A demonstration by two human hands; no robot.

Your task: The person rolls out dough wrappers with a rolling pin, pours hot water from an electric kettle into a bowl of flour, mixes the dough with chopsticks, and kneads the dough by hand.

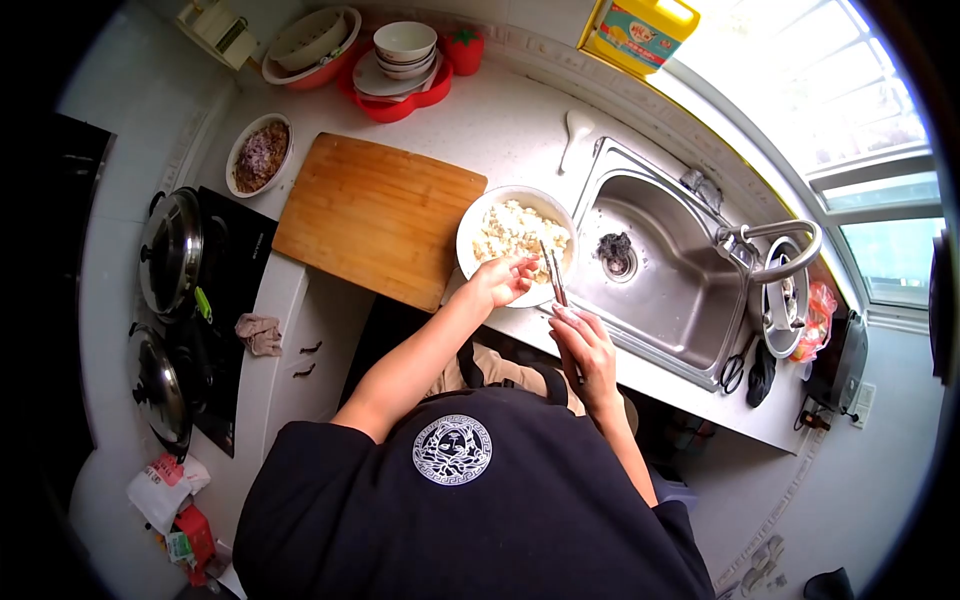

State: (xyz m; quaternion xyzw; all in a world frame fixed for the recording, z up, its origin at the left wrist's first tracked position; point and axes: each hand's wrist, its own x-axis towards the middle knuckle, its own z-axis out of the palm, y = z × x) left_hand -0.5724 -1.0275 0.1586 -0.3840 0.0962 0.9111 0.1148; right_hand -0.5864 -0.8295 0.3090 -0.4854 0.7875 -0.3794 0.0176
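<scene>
A white bowl [468,238] of pale, crumbly food [510,228] stands on the counter between the cutting board and the sink. My left hand [508,280] is over the bowl's near rim, its fingers curled close together at the food; what they hold, if anything, is too small to name. Chopsticks [557,282] are gripped in my right hand [585,350], just outside the bowl's near right side. Their tips reach into the food, to the right of my left fingers.
Left of the bowl lies a wooden cutting board [375,210]; a steel sink [665,270] is on the right. Behind are a bowl of minced food [260,158], stacked bowls [405,42] and a white spoon [576,128]. Lidded pans [170,255] stand on the stove, far left.
</scene>
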